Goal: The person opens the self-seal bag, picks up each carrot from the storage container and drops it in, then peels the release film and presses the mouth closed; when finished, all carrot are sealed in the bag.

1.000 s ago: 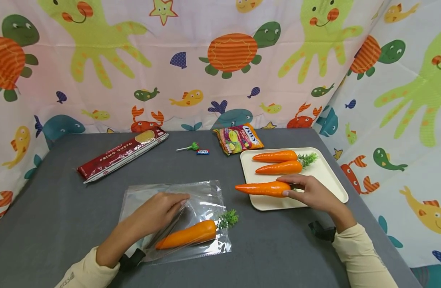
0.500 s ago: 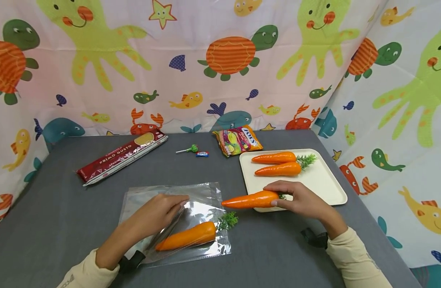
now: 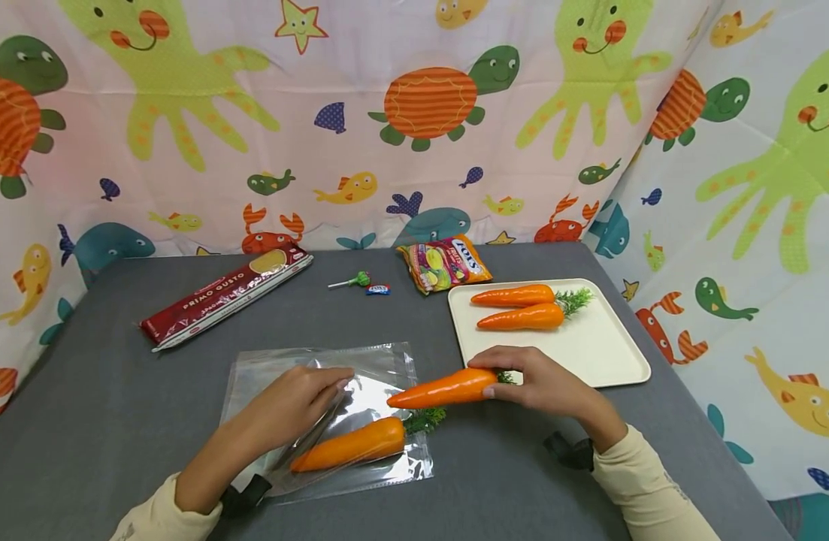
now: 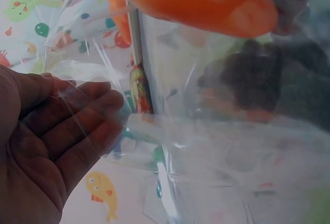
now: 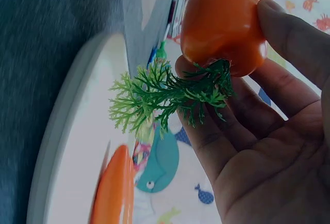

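My left hand (image 3: 295,402) pinches the upper layer of a clear plastic bag (image 3: 252,368) and lifts its edge; in the left wrist view the thumb and fingertips meet on the film. Inside the bag lies one carrot (image 3: 353,445), its leafy green top sticking out at the right-hand opening. My right hand (image 3: 539,383) grips a second carrot (image 3: 444,389) by its thick end, the tip pointing left over the bag's opening. In the right wrist view the green leaves (image 5: 180,95) of this carrot hang free beside the palm.
A cream tray (image 3: 610,353) at the right bears two more carrots (image 3: 522,317). Toward the back are a candy bag (image 3: 444,263), a lollipop (image 3: 353,280), a small wrapped candy (image 3: 378,289) and a long dark red packet (image 3: 228,297). A printed curtain (image 3: 346,68) borders the table.
My right hand has carried its carrot from over the tray leftward and toward me, so its tip now overlaps the bag. The left hand stays in place, pinching the film.
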### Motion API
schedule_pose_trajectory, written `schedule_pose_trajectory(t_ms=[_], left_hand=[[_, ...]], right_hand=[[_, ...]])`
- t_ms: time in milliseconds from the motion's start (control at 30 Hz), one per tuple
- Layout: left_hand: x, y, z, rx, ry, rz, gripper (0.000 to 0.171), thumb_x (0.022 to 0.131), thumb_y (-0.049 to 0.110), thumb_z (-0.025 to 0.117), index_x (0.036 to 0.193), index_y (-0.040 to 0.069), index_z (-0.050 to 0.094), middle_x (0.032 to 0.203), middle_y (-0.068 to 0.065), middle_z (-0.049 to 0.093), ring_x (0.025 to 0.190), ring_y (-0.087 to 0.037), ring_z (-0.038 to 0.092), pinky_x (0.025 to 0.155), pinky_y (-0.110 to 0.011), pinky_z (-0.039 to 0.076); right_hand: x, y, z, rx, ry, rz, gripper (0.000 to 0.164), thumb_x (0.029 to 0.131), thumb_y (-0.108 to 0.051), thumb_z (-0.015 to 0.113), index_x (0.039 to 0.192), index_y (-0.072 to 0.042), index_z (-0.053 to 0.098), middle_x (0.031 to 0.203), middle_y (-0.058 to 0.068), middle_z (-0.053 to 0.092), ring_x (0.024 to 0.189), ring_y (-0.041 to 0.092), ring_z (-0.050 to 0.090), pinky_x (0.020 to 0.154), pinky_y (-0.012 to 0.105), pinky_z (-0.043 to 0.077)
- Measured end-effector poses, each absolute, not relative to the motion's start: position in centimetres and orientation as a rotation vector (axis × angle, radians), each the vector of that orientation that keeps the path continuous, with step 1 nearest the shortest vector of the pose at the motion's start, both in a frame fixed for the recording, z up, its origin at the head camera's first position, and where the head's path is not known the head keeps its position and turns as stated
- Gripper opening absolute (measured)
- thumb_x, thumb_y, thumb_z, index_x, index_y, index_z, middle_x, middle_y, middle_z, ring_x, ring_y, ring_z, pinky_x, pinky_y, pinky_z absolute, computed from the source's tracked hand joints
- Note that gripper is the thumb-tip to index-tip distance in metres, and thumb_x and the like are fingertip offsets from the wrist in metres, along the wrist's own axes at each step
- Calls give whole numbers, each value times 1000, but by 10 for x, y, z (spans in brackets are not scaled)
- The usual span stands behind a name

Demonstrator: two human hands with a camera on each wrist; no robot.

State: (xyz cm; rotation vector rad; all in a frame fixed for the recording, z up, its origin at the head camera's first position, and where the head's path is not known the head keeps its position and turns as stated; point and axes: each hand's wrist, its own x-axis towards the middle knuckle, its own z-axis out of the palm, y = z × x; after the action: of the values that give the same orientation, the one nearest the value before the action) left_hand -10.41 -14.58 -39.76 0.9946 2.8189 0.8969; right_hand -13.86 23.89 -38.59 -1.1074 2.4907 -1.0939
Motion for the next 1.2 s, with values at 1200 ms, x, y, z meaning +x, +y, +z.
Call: schedule_pose_trajectory(t_ms=[1200], left_hand=[[-99, -146, -392, 984, 2820, 897, 29, 96, 6, 60, 124, 0, 65, 89, -2, 71, 53, 0, 40, 66, -24, 53]], right_hand=[[-140, 173, -392, -1197, 2498, -985, 38, 86, -24, 76, 119, -8, 69, 115, 0, 66, 101, 12, 60, 90, 33, 51]])
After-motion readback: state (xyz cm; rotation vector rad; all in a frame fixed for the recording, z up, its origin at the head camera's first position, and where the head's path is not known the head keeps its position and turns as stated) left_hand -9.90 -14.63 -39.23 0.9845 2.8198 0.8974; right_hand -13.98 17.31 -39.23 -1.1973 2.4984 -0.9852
